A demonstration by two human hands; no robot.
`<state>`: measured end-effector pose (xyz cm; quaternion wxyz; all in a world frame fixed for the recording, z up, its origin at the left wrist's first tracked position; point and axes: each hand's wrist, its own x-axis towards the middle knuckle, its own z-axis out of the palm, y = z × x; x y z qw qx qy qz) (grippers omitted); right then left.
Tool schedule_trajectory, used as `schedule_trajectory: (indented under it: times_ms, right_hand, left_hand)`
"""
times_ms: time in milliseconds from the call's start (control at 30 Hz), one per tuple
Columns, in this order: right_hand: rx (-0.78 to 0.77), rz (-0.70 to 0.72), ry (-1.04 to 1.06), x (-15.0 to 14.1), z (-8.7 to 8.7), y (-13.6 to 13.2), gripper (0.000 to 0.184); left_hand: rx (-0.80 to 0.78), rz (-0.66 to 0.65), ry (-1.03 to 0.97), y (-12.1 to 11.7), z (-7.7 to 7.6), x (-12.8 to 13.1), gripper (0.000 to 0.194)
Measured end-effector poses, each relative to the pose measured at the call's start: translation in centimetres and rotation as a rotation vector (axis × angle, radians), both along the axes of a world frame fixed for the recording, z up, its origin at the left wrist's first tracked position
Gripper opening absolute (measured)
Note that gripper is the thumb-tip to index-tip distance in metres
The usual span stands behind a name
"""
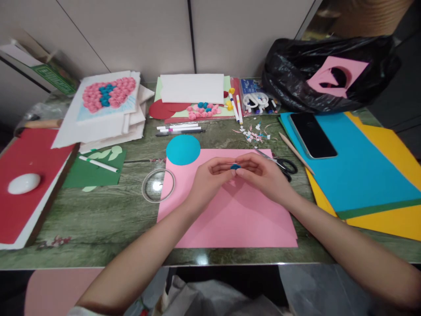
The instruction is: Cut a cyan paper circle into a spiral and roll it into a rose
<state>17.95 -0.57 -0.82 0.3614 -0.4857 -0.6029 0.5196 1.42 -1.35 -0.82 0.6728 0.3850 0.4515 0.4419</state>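
Over the pink paper sheets [230, 215], my left hand [212, 175] and my right hand [259, 172] meet, fingertips closed on a small dark-blue rolled paper piece [235, 166]. Both thumbs press it from the near side, and much of it is hidden by the fingers. A blue paper circle [183, 149] overlaps the pink sheets' upper left corner. The clear tape roll [144, 193] lies beside their left edge. Black-handled scissors [286, 166] lie just past my right hand, partly covered by it.
Paper scraps [253, 134] are scattered beyond my hands. At right, a phone [314, 135] rests on blue paper [365, 171] beside a pencil [296, 152]. Pink and blue paper rolls [204, 109] lie at the back. A rosette-covered picture [108, 94] tops white sheets. A black bag [289, 66] stands back right.
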Motion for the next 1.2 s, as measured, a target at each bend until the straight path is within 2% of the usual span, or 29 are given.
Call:
schedule_trajectory:
  times_ms: [200,433,800,1000,1200]
  right_hand:
    - [0.031,0.063,-0.092,0.0,0.1,-0.1,0.022]
    - [0.100,0.046,-0.188,-0.1,0.1,-0.3,0.021]
    - [0.142,0.024,-0.182,-0.4,0.4,-0.8,0.019]
    - [0.036,0.021,-0.063,-0.1,-0.2,0.0,0.021]
    - [-0.003,0.000,0.046,0.3,0.0,0.5,0.020]
  left_hand:
    - [0.008,-0.002,0.062,0.0,-0.1,0.0,0.026]
    - [0.025,0.017,0.070,-0.3,-0.1,0.1,0.024]
    - [0.069,0.046,0.130,-0.6,0.4,0.5,0.024]
    - [0.023,0.043,0.036,-0.2,0.0,0.4,0.027]
    - [-0.034,0.072,-0.127,0.1,-0.4,0.2,0.022]
